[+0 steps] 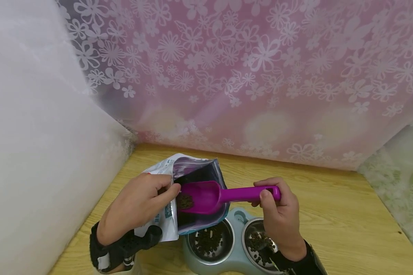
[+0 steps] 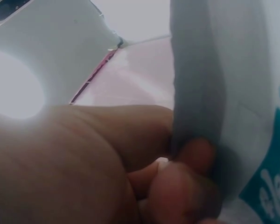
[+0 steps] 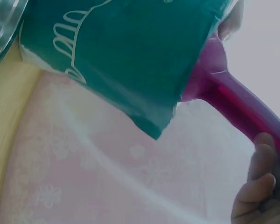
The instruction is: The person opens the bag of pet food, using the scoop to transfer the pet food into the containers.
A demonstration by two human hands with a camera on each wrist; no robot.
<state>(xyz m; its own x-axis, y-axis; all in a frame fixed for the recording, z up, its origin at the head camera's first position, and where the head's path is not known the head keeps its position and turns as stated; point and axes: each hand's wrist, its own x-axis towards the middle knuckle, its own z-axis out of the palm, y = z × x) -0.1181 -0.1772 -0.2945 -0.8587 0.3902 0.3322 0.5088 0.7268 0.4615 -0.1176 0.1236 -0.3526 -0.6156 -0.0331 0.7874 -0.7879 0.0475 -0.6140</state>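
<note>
My left hand (image 1: 141,200) pinches the rim of an open foil pouch (image 1: 170,223), white outside with a teal patch, tilted so its mouth faces right. The fingers of my right hand (image 1: 280,217) are curled round the handle of a purple scoop (image 1: 206,196). The scoop's bowl lies inside the pouch mouth, with a small heap of brown kibble (image 1: 185,201) at its far end. In the right wrist view the pouch (image 3: 116,56) hides most of the scoop's bowl; its handle (image 3: 245,105) sticks out. The left wrist view shows thumb and fingers on the pouch edge (image 2: 198,93).
Below the pouch, a light-blue double feeder (image 1: 239,263) stands on the wooden table (image 1: 347,217). Its two metal bowls hold brown kibble (image 1: 209,240), and the right wrist partly covers the right bowl. A pink flowered curtain (image 1: 227,76) hangs behind, a white sheet (image 1: 48,133) at left.
</note>
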